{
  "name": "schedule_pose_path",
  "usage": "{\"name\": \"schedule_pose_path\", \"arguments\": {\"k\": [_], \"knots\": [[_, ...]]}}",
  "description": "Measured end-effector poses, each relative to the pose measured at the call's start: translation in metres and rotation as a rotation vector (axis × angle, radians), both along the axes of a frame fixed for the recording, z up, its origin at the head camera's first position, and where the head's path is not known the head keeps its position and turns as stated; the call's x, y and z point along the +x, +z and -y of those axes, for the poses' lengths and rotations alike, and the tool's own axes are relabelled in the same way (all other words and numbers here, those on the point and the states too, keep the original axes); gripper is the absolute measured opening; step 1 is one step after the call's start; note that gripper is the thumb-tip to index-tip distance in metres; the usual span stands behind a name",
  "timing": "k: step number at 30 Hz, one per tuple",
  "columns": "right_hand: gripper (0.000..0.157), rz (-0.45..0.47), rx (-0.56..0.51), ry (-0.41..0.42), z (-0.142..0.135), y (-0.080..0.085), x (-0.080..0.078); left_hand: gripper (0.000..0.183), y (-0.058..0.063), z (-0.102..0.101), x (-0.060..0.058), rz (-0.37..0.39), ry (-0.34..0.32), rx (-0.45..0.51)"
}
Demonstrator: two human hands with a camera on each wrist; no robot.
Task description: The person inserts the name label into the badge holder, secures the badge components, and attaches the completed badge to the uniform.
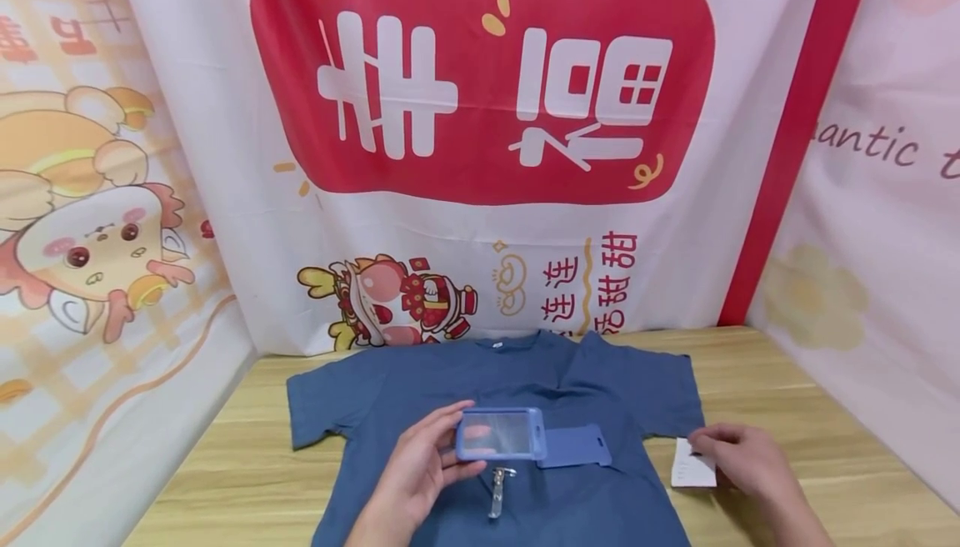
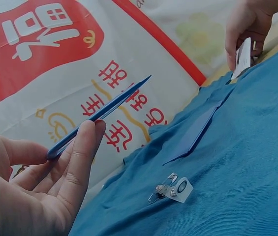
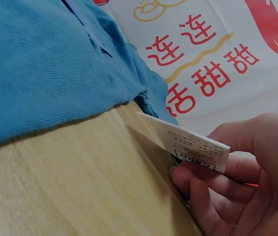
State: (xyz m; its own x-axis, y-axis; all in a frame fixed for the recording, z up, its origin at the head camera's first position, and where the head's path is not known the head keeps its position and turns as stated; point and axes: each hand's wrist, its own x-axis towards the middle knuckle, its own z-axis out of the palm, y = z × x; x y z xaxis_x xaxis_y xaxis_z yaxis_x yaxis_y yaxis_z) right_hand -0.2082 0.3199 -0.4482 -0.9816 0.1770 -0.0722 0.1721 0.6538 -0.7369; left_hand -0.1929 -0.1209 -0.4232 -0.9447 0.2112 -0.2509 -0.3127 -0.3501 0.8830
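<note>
My left hand [image 1: 420,464] grips a blue badge holder frame [image 1: 498,408] with a clear window by its left end, held above a blue T-shirt [image 1: 420,380]. Flat on the shirt beside it lies a blue badge cover [image 1: 576,445] with a slot at one end. Just below the frame, a metal badge clip [image 1: 497,493] with a clear strap rests on the fabric; the left wrist view shows its pin. At the right, my right hand [image 1: 746,464] pinches a white printed card [image 1: 693,465] between thumb and fingers, close over the table by the shirt's sleeve.
The shirt is spread across a wooden table [image 1: 240,447], its collar toward the back. A printed white curtain [image 1: 187,113] hangs behind the table, with more printed cloth at the left and right sides.
</note>
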Motion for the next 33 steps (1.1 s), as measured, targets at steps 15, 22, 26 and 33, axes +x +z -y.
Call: {"name": "schedule_pose_path", "arguments": {"k": [15, 22, 26, 33], "knots": [[0.03, -0.041, -0.034, 0.104, 0.004, 0.006, -0.001, 0.047, -0.003, -0.002, 0.0, 0.002, 0.008, -0.011], [0.028, -0.165, 0.101, 0.081, 0.012, 0.011, 0.004, 0.046, -0.004, -0.004, 0.0, -0.004, 0.005, -0.01], [0.022, -0.243, 0.133, 0.093, 0.025, 0.015, 0.005, 0.046, -0.004, -0.004, 0.0, -0.002, 0.002, -0.015], [0.019, -0.099, -0.136, 0.248, 0.06, 0.021, 0.006, 0.046, -0.003, -0.006, 0.0, -0.002, 0.006, -0.025]]}}
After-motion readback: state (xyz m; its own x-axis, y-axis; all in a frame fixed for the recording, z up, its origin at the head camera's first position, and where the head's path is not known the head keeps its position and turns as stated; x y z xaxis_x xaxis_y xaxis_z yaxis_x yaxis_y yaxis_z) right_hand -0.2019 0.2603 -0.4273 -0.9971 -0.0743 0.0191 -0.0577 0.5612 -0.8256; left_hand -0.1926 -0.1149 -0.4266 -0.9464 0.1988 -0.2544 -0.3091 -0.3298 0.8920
